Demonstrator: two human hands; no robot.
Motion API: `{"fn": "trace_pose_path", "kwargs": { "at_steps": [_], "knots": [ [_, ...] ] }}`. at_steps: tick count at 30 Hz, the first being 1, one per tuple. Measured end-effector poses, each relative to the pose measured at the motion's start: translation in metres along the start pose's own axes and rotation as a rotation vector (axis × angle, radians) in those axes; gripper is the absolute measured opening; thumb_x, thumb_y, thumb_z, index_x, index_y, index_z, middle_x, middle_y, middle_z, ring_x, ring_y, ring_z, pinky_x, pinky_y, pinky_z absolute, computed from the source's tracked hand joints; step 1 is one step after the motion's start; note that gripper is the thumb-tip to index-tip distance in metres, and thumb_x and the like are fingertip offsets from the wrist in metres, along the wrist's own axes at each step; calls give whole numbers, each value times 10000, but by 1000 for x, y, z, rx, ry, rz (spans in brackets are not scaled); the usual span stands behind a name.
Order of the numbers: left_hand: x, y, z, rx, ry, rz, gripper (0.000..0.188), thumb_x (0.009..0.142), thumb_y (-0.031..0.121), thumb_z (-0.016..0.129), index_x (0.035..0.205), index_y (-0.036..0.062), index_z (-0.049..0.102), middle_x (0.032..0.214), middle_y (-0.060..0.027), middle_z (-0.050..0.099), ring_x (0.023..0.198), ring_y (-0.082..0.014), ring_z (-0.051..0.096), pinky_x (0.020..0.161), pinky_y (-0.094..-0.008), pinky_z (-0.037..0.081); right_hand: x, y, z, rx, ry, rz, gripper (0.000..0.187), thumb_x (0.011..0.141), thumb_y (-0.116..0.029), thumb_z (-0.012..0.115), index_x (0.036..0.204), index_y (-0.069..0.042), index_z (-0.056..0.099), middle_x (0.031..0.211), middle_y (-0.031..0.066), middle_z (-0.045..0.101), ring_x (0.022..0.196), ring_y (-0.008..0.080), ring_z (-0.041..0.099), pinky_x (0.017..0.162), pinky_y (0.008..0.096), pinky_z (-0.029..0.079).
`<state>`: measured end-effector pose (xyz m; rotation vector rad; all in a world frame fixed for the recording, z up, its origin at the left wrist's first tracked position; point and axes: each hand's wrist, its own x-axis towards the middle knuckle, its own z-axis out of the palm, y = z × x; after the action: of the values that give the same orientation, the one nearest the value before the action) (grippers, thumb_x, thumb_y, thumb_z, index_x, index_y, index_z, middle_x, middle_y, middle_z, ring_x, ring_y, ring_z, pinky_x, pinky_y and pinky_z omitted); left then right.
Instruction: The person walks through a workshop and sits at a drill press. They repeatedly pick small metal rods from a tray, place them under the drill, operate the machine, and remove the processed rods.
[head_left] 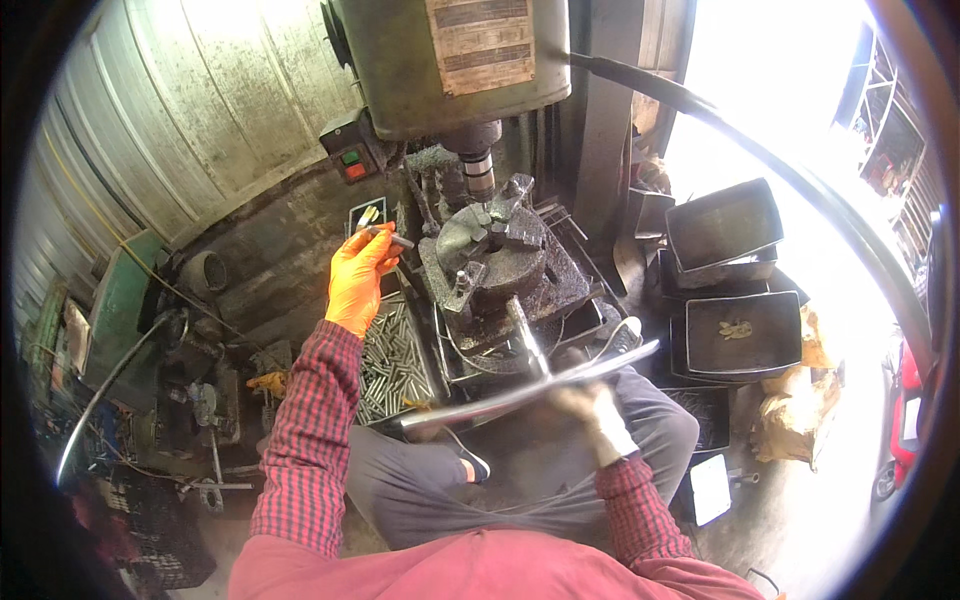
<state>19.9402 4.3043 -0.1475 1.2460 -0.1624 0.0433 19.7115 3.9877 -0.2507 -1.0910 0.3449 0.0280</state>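
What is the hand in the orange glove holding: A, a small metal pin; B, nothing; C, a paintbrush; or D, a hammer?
A: the left hand pinches a small metal pin in its fingers, beside the drill press chuck.

Narrow gap beside the chuck (pixel 495 250) (drill spindle (pixel 479 170) close above); long handle bar (pixel 530 385) across the lap.

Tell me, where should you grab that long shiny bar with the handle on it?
Probably the long metal bar is best gripped near its middle, from the near side, where the right hand is. It lies crosswise with both ends free, and the stem blocks the far side.
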Motion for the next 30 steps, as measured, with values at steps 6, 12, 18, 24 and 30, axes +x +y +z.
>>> {"fn": "trace_pose_path", "kwargs": {
  "at_steps": [6,12,18,24,30],
  "knots": [
    [15,-15,42,137,-114,14,214,1018,174,720,1188,46,741,1084,-32,755,943,-139,721,817,-266,541,-32,-34,73,-875,-446,-738,766,756,-142,862,1416,-23,492,1348,195,600,1272,342,593,1099,443,486],
    [40,-51,81,172,-130,-38,178,1014,154,726,1144,37,755,1073,-28,758,967,-137,711,839,-272,531,-9,-9,54,-1162,-299,-123,693,780,-316,874,1319,15,591,1194,258,677,1098,359,676,938,421,555],
    [55,-68,85,208,-136,33,157,996,84,736,1131,6,749,1088,-37,759,1015,-120,687,942,-257,517,6,-2,-44,-116,-233,-416,1175,743,-75,926,1673,-73,208,1563,126,456,1409,267,500,1140,382,459],
    [58,-70,91,354,-191,43,171,978,70,744,1128,-7,718,1072,-61,766,992,-131,695,928,-287,534,-8,-29,3,-161,-85,-381,1122,767,-98,902,1663,-55,230,1510,136,496,1409,282,511,1198,400,394],
    [61,-65,95,826,-280,190,235,953,166,767,1098,-19,752,1005,-66,775,958,-134,695,884,-283,525,-82,-119,42,-962,321,-1160,793,770,-111,788,1493,-17,476,1341,160,617,1358,329,537,1231,536,356]
  ]
}}
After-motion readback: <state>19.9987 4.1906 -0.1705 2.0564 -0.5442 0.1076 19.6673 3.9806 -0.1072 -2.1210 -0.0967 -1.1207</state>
